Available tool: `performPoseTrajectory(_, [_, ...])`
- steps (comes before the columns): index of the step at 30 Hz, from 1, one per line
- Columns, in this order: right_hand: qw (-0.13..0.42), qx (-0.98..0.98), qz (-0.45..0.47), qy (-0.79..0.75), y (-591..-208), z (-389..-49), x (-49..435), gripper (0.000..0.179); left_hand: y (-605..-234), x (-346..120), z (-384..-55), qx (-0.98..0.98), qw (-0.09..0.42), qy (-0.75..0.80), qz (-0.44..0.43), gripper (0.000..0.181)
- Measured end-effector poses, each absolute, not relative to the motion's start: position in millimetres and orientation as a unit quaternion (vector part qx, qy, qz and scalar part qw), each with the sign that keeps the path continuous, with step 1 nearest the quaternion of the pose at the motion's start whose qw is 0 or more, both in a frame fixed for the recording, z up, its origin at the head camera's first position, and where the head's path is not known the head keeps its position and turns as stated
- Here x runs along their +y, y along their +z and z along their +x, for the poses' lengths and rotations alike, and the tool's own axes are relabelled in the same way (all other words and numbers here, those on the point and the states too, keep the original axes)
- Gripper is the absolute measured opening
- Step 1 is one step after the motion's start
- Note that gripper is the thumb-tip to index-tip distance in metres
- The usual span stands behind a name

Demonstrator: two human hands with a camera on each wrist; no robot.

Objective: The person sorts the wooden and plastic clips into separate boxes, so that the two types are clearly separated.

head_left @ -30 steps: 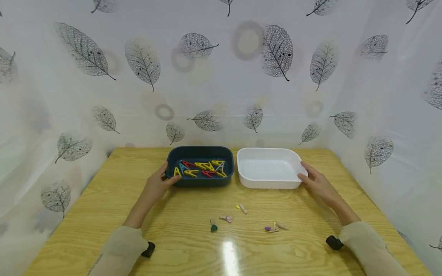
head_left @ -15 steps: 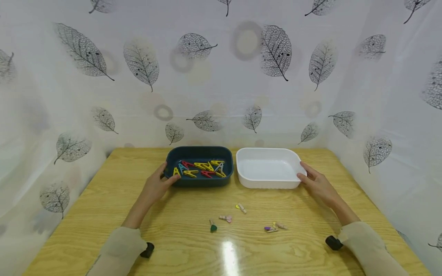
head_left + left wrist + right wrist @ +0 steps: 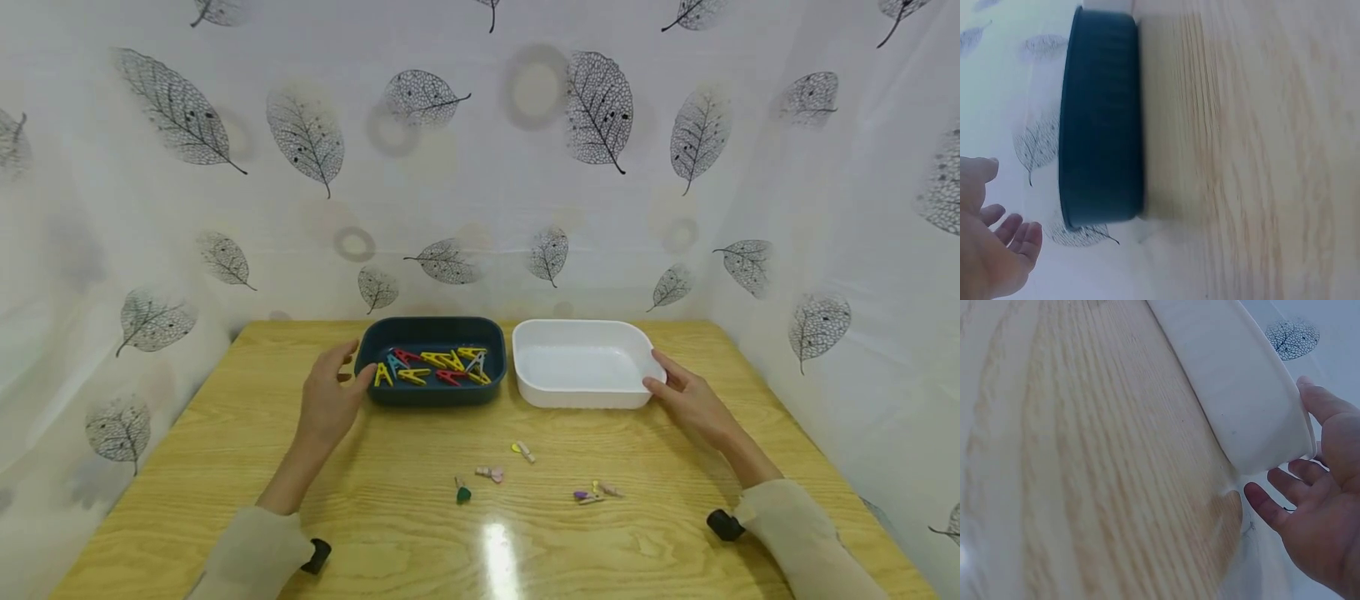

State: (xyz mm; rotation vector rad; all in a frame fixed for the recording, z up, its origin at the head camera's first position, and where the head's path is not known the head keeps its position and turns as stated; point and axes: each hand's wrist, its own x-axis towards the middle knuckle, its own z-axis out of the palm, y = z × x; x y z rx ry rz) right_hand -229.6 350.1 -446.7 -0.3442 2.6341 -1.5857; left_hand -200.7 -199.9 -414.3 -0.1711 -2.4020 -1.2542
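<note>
My left hand [image 3: 330,396] is beside the left end of a dark blue tray [image 3: 435,398]. Its fingers are loosely bent and hold nothing; the left wrist view shows a gap between them and the tray. In that tray lie several plastic clothespins [image 3: 450,362], yellow, red, blue and grey. At the right end of a white tray [image 3: 585,398], my right hand [image 3: 693,408] holds the corner, thumb at the rim and fingers round the end wall. No contents show inside the white tray.
Several small wooden clothespins lie on the wooden table [image 3: 390,517] in front of the trays: a green one [image 3: 462,492], a pink one [image 3: 491,474], a yellow one [image 3: 524,452] and a purple one [image 3: 588,497] against another. A leaf-patterned curtain [image 3: 480,192] surrounds the table.
My left hand has let go of the dark blue tray and drawn back a little to the left. The right hand and both trays look unmoved.
</note>
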Motion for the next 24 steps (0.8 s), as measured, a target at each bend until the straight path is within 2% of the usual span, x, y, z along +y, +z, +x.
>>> performPoseTrajectory(6, [0.024,0.854,-0.106,-0.509,-448,-231,350,0.077,-409,-185,-184,-0.861,0.211,-0.452,-0.1,0.05])
performPoseTrajectory(10, [0.025,0.857,-0.102,-0.504,-447,-231,350,0.078,-408,-176,-175,-0.866,0.19,-0.444,-0.13,0.048])
performPoseTrajectory(13, [0.029,0.856,-0.101,-0.506,-446,-230,350,0.079,-408,-169,-169,-0.87,0.158,-0.442,-0.149,0.045])
performPoseTrajectory(24, [0.033,0.85,-0.098,-0.516,-444,-229,349,0.079,-413,-152,-153,-0.878,-0.011,-0.438,-0.195,0.043])
